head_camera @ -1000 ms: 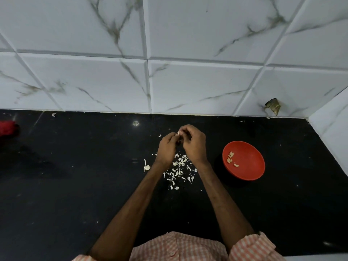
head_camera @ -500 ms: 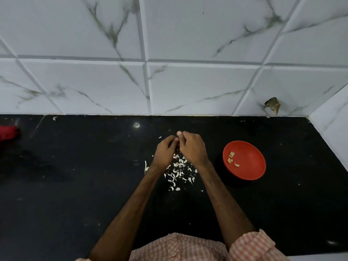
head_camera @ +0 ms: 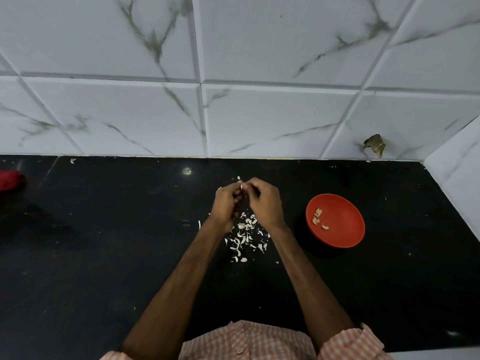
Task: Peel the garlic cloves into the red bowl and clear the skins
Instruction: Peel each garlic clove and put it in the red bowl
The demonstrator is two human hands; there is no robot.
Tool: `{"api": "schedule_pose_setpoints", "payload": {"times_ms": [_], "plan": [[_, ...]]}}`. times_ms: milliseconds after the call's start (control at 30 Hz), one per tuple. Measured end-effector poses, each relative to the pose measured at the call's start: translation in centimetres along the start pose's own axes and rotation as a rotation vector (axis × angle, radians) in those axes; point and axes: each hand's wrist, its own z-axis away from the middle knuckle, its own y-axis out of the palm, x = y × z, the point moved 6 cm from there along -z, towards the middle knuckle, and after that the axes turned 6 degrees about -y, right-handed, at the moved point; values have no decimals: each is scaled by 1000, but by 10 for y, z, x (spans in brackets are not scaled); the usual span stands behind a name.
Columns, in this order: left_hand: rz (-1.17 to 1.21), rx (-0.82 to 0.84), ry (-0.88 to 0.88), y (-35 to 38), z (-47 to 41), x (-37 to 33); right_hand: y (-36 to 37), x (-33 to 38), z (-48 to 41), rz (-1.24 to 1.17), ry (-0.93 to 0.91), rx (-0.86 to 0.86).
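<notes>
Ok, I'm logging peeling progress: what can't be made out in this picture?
Head view, garlic clove: left hand and right hand pinch it, fingers hiding how much skin remains.
Head view, red object at left edge: cut off by the frame, blurred.
Head view, peeled cloves in red bowl: too small to count.

Glossy black stone tabletop; glossy white marble-veined wall tiles; smooth round red plastic bowl; thin, papery white garlic skins; checked orange-and-white cloth shirt.

Skins on counter beneath left hand, right hand; bowl rightward, cloves inside; clove maybe between fingers.
</notes>
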Motion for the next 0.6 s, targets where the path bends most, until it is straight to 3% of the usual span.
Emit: {"api": "schedule_pose_setpoints", "payload": {"times_ms": [167, 400, 600], "plan": [[45, 62, -70, -3, -2, 4, -8, 7, -1, -22, -75, -48], [-199, 125, 266, 5, 3, -15, -5, 13, -2, 243, 74, -36], [-709, 47, 538, 3, 3, -22, -2, -4, 0, -165, 388, -19]]}}
